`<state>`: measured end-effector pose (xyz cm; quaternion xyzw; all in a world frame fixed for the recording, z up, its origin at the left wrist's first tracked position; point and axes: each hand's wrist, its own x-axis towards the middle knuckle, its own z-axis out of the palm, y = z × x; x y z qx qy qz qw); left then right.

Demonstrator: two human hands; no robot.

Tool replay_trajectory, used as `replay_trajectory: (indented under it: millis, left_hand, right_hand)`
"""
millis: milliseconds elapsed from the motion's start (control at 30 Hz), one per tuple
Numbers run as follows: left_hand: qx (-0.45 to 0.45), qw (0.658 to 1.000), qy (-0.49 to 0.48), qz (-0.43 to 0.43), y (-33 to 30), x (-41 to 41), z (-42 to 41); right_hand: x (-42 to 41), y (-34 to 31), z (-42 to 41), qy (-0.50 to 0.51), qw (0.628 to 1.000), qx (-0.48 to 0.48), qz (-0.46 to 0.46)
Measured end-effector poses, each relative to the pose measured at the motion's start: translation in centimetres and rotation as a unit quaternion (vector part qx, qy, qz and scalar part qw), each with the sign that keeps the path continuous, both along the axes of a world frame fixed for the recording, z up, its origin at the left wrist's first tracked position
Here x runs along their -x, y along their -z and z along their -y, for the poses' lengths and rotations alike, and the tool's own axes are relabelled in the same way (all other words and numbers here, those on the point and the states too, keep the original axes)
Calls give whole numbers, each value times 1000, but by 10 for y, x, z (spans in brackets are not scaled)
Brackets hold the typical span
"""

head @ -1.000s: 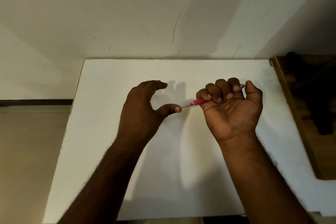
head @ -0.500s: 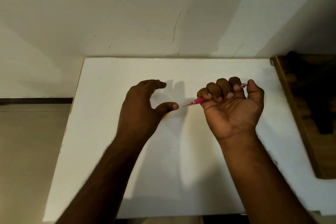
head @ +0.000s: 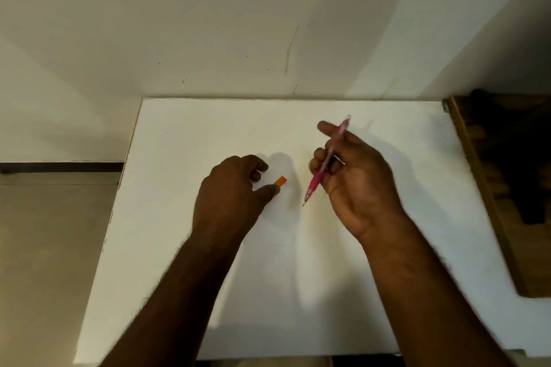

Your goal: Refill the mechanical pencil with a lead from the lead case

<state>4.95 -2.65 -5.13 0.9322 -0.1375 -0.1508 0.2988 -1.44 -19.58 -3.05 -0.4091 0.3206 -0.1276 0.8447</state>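
My right hand holds a pink mechanical pencil loosely between its fingers, tip pointing down and left toward the white table, cap end up and away. A small orange lead case lies on the table by my left hand. The left thumb touches the case's near end and the fingers curl above it; most of the case is hidden under the hand. I cannot tell whether the left hand grips the case.
A wooden tray with dark items stands along the table's right edge. The white wall rises right behind the table. Floor drops off past the table's left edge.
The right hand opened from a fist and swung the pencil from level to steeply tilted, tip down. The left hand dropped to the table onto the orange case.
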Motion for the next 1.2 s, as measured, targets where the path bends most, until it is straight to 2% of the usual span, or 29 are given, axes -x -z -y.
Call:
replay_trajectory:
  millis: [67, 167, 233, 333, 433, 700, 967, 1100, 1200]
  left_hand:
    - [-20, 1000, -4, 1, -1, 1, 1]
    - [-18, 999, -27, -24, -3, 2, 2]
    - [-13, 999, -29, -35, -3, 3, 3]
    - [-4, 999, -30, -41, -4, 4, 4]
    - [-2, 998, -31, -47, -4, 3, 4]
    - [-5, 999, -31, -28, -2, 2, 5]
    - [-3, 999, -41, -19, -2, 2, 3]
    - [22, 998, -43, 35, -8, 0, 2]
    - [75, 992, -52, 89, -20, 11, -3]
  right_hand:
    - [1, 6, -9, -37, 988, 134, -69]
    - [4, 17, -15, -66, 910, 365, -186]
    - [6, 23, -16, -74, 865, 449, -214]
    - [6, 30, -19, -93, 817, 519, -235]
    - [6, 36, -23, -109, 781, 561, -252]
    - [5, 35, -27, -148, 722, 623, -263]
    - [7, 35, -26, -140, 714, 633, -264]
    - [6, 29, -24, -86, 723, 642, -240]
    - [14, 22, -28, -73, 719, 659, -207]
